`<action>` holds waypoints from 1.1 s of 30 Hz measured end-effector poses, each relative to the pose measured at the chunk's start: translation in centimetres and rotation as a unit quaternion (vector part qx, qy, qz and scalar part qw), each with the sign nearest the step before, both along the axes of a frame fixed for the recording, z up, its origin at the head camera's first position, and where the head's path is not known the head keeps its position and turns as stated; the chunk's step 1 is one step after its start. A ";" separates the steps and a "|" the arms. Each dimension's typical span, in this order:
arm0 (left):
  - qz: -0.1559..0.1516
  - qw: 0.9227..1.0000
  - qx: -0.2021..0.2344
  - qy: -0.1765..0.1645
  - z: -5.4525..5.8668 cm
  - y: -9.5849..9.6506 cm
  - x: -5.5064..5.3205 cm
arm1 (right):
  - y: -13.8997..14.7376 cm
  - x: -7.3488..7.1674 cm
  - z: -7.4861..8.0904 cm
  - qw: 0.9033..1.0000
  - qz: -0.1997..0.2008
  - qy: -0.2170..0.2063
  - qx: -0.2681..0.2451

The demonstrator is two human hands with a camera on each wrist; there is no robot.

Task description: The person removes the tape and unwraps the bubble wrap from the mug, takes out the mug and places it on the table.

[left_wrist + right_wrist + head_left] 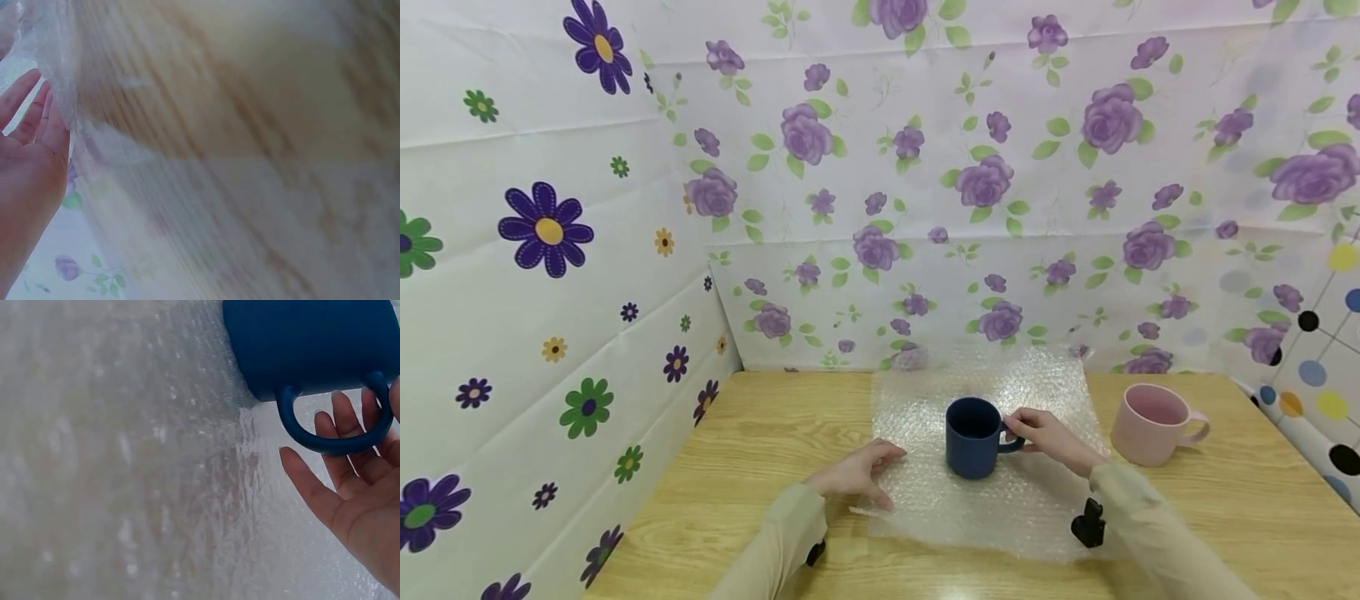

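Note:
A dark blue mug [973, 442] stands upright on a sheet of bubble wrap [917, 500], its handle toward the right. My right hand [1047, 435] holds that handle. In the right wrist view, the fingers of the right hand [369, 494] lie at and behind the handle [337, 445], with the thumb by its end. My left hand [857, 473] is at the left edge of the wrap, fingers spread and loosely bent. In the left wrist view, the left hand's fingers [31, 119] touch or nearly touch the clear wrap [59, 56].
To the right of the wrap a pink mug [1153, 425] stands on the wooden table [775, 417]. The back wall [940, 275] has a purple rose print, and a flower-printed sheet [647, 367] stands at the left. A dotted sheet [1311, 417] borders the right.

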State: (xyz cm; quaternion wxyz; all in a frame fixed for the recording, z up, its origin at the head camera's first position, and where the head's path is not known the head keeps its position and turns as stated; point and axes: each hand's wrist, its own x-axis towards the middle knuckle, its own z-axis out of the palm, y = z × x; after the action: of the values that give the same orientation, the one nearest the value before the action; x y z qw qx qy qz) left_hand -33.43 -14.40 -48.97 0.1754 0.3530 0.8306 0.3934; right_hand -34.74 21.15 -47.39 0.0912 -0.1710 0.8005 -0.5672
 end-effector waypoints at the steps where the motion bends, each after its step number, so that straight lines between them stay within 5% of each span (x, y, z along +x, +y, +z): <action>1: 0.001 1.000 -0.003 0.000 0.0 0.0 0.0 | 0.0 0.0 -0.1 1.000 0.004 -0.004 0.002; 33: 0.012 0.999 -0.036 0.008 0.3 0.5 0.1 | 0.9 0.3 0.7 0.999 0.017 0.008 -0.026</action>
State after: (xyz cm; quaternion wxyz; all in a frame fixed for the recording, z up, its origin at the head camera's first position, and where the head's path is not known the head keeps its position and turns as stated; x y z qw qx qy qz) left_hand -33.37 -13.89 -48.63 0.1764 0.3395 0.8500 0.3620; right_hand -34.39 22.08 -46.65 0.0897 -0.1914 0.7830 -0.5850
